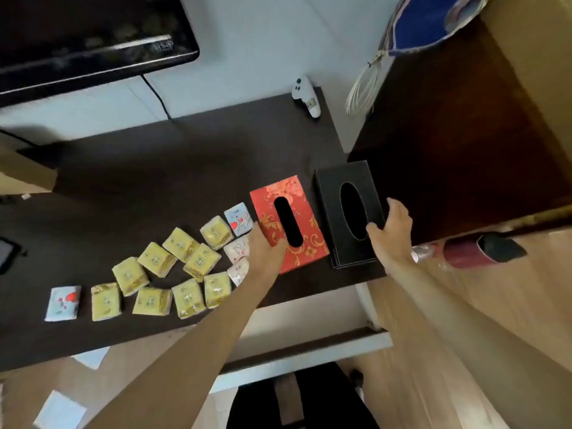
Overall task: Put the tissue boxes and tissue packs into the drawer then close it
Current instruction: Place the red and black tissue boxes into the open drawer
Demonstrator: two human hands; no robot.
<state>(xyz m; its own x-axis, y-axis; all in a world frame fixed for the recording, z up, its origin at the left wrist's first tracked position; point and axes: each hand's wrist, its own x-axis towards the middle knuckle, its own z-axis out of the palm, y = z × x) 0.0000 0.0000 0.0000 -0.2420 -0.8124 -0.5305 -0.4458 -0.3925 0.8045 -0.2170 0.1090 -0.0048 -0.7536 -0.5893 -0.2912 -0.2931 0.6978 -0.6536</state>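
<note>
Little of the job looks done: both tissue boxes and all the small tissue packs (182, 267) lie on the dark tabletop (154, 168), and the drawer (305, 335) below its front edge stands pulled out (nothing visible in it from here). The left hand (266, 247) curls round the near left corner of the red box (288, 222). The right hand (391, 230), thumb and fingers spread, clasps the near right edge of the black box (349, 212).

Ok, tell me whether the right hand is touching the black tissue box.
Touching. The head view shows the right hand on the black tissue box, thumb on top by the oval opening, fingers on its right edge.
</note>
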